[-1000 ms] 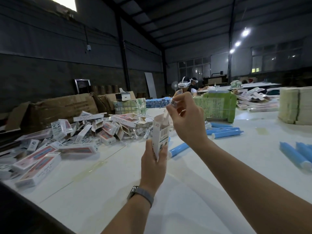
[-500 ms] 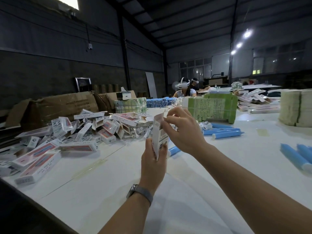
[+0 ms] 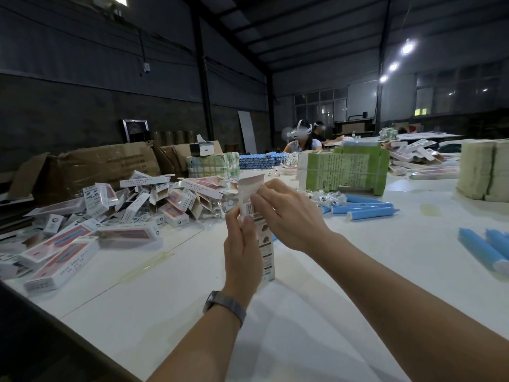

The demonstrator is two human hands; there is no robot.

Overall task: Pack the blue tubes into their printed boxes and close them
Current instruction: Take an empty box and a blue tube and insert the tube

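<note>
Both hands on one printed box (image 3: 265, 245), held upright above white table (image 3: 344, 271). Left hand (image 3: 242, 249) wrapped round body; right hand (image 3: 286, 216) pinching near raised top flap (image 3: 250, 183). Contents not visible, possibly tube inside. Loose blue tubes (image 3: 369, 209) lying right.

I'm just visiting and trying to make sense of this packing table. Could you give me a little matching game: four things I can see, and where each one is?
Things:
1. upright box
2. wristwatch
3. loose blue tubes
4. heap of printed boxes

Places:
A. on the left wrist
B. lying on the table, right of the hands
C. held between both hands
D. piled on the table's left side

Pairs: 1-C, 2-A, 3-B, 4-D
</note>
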